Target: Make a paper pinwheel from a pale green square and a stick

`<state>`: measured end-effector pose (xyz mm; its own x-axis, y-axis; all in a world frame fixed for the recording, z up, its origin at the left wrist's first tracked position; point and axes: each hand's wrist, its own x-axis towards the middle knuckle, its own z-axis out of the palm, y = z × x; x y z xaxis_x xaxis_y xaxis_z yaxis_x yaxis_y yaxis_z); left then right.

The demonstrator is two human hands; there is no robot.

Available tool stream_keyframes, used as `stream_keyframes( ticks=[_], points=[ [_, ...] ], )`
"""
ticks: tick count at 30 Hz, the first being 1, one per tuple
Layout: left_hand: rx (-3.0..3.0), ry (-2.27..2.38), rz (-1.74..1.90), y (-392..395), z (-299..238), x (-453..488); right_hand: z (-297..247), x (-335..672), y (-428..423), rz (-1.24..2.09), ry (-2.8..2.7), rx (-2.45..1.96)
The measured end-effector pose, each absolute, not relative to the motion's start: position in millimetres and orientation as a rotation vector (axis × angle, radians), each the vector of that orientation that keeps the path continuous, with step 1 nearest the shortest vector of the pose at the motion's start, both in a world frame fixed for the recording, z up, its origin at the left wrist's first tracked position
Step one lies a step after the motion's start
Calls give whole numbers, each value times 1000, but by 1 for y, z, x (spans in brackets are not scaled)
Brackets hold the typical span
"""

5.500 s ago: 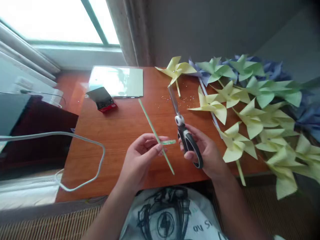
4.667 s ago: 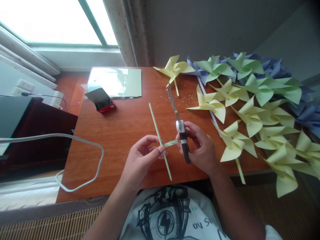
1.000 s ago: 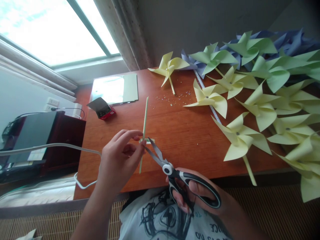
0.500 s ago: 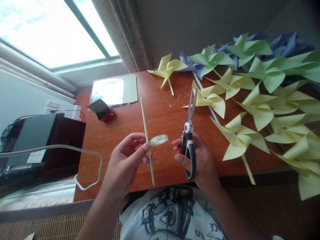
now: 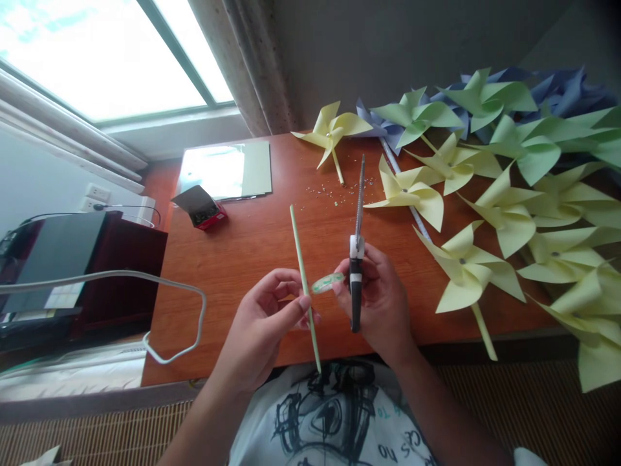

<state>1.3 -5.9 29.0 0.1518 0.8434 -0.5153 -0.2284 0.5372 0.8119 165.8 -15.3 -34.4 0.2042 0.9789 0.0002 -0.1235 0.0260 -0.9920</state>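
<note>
Between thumb and fingers, my left hand (image 5: pixel 272 317) pinches a thin pale-green paper stick (image 5: pixel 301 265) that stands tilted over the table's front edge. A small roll of clear tape (image 5: pixel 327 283) with green marks lies between my two hands, beside the stick. My right hand (image 5: pixel 381 298) is wrapped round a pair of scissors (image 5: pixel 356 249) with black-and-white handles, blades pointing away from me and seen edge-on. Its thumb and fingertips reach the right end of the tape roll. Whether the tape is joined to the stick, I cannot tell.
Several yellow pinwheels (image 5: pixel 463 262), green ones (image 5: pixel 420 116) and blue ones (image 5: pixel 567 97) crowd the right side. A small red box (image 5: pixel 209 217) with its flap up and a sheet stack (image 5: pixel 257 169) stand at the back left. Tiny scraps (image 5: pixel 334 194) lie mid-table. A white cable (image 5: pixel 201 310) hangs at left.
My hands have come closer together. The right hand has turned the scissors edge-on, and its fingers now meet the tape roll. The stick has shifted slightly to the right.
</note>
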Motion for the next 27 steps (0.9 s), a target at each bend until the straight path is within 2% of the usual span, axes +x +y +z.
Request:
stream_keyframes(
  ticks=[9,18,20,24,27],
  points=[
    [635,1225,909,-4,32,1,-36,162,-13,1140,-933,-1206],
    [825,1253,913,2,33,-7,-25,178,-22,1314,-821,-1229],
    [877,1273,918,3,31,-11,-19,187,-32,1487,-730,-1110],
    [932,1310,928,5,32,-17,-14,203,-57,2037,-524,-841],
    [934,1326,934,7,33,-19,-19,211,-73,2250,-399,-757]
  ],
)
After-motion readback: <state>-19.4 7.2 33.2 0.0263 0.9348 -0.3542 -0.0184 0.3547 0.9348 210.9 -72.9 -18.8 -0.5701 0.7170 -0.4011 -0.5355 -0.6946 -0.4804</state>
